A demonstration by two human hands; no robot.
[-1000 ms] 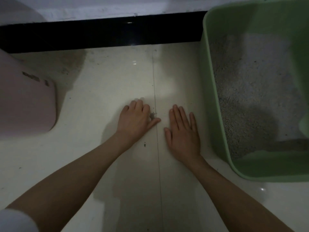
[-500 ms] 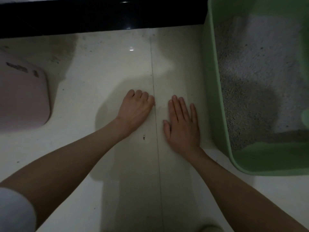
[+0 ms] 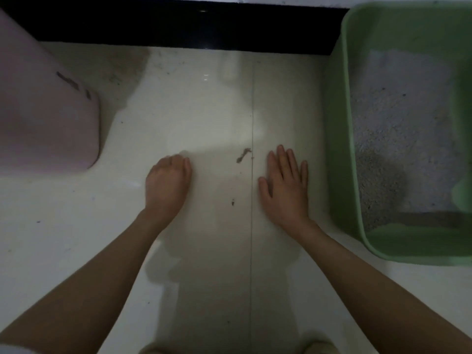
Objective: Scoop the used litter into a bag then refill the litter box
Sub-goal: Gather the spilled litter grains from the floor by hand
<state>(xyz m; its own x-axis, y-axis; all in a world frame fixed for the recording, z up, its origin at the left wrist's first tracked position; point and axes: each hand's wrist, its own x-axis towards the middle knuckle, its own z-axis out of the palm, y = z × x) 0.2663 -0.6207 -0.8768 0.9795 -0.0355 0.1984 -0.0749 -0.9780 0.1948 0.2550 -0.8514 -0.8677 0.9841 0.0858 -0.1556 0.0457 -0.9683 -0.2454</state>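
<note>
Your flat, straight-fingered right hand [image 3: 284, 190] and curled, empty-looking left hand [image 3: 167, 185] flank spilled litter [image 3: 242, 155] on the floor [image 3: 204, 103], apparently to gather it.

litter box [image 3: 339, 139]: pale green all over, plain.
litter [image 3: 398, 139]: light grey, finely speckled, darker grey in the shadowed patch.
floor [image 3: 194, 113]: glossy off-white, thin grey seam down the middle.
spilled bits [image 3: 243, 155]: grey-brown smear by the seam.
baseboard [image 3: 178, 24]: solid black band.
container [image 3: 46, 118]: dusty pink, small dark marks near its corner.
</note>
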